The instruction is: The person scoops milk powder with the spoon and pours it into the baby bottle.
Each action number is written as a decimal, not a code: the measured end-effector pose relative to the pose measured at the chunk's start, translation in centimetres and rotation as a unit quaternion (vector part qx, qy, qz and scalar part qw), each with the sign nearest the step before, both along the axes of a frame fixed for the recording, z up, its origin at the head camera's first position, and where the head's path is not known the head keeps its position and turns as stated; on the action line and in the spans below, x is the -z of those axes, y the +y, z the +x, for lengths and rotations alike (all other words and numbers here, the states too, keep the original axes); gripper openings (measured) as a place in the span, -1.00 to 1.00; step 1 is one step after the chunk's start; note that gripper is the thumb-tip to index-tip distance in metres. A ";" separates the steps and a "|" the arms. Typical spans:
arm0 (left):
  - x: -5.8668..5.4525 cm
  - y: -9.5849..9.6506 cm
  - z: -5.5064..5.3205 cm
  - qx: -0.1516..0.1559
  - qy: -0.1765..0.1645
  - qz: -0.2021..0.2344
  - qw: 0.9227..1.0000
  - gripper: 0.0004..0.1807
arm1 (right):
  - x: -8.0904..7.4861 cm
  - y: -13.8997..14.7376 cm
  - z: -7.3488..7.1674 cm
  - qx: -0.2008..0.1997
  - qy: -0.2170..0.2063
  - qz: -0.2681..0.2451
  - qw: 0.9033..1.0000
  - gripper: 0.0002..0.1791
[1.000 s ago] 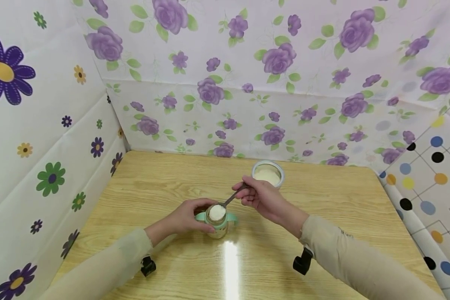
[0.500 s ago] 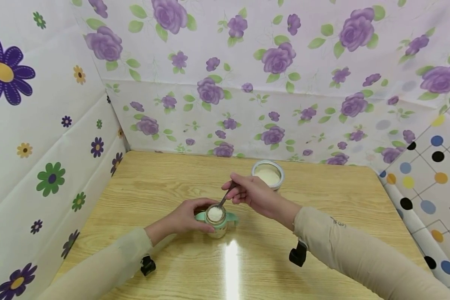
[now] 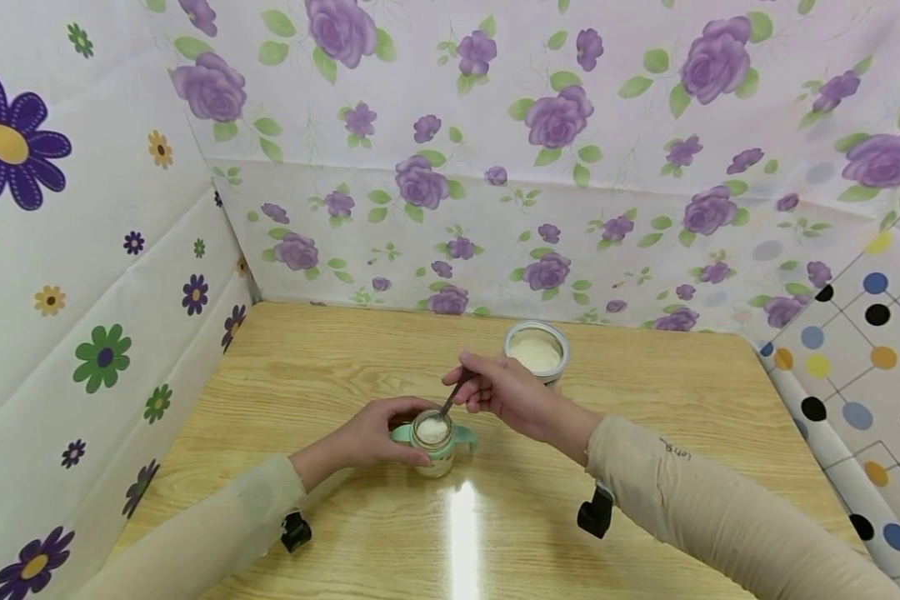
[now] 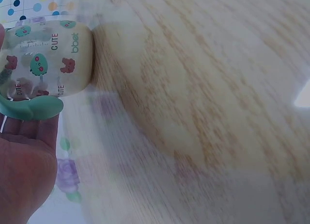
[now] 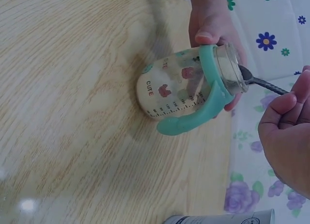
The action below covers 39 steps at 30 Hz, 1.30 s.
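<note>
A clear baby bottle (image 3: 437, 465) with mint-green handles stands upright on the table, its mouth uncovered and pale powder showing inside. My left hand (image 3: 382, 429) grips it around the neck from the left, thumb in front. Small printed animals and the word CUTE mark the bottle (image 5: 169, 83) in the right wrist view. My right hand (image 3: 513, 392) pinches the handle of a dark metal spoon (image 3: 453, 396) above and right of the bottle. The spoon's (image 5: 264, 83) head dips into the bottle's mouth, partly hidden by the glass and the powder.
Behind my right hand stands an uncovered round tin (image 3: 537, 352) of cream-coloured powder. The wooden table (image 3: 330, 342) meets flower-patterned cloth at the back and left, and dotted cloth at the right. A bright reflection lies in front of the bottle.
My right hand has moved left, and the spoon has become steeper. Its heaped powder was over the bottle's mouth and now sits lower, within the rim. The left hand has stayed put.
</note>
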<state>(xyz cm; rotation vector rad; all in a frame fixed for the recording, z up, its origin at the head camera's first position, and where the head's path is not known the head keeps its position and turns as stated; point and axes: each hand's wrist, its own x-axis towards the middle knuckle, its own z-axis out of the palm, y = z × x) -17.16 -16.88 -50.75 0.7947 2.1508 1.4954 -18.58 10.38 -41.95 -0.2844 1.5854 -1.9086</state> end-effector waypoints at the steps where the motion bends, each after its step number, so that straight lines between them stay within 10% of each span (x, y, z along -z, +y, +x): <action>1: 0.0 0.0 0.0 -0.001 0.001 0.000 1.000 -0.26 | 0.0 0.0 0.0 -0.001 0.002 0.002 1.000 -0.52; 9: 0.0 0.1 0.0 0.001 -0.005 0.006 1.000 -0.27 | -0.3 0.2 0.1 -0.031 0.075 0.053 0.995 -0.56; 15: -0.2 0.0 0.1 0.004 0.000 0.001 1.000 -0.25 | -0.6 0.6 0.0 -0.077 0.196 0.141 0.967 -0.60; 27: -0.3 0.0 0.1 0.005 0.004 -0.002 1.000 -0.27 | -1.7 0.9 -0.6 -0.160 0.294 0.205 0.920 -0.58; 39: -0.4 0.0 0.1 0.007 -0.003 -0.003 1.000 -0.27 | -2.0 0.9 -0.5 -0.159 0.301 0.210 0.916 -0.56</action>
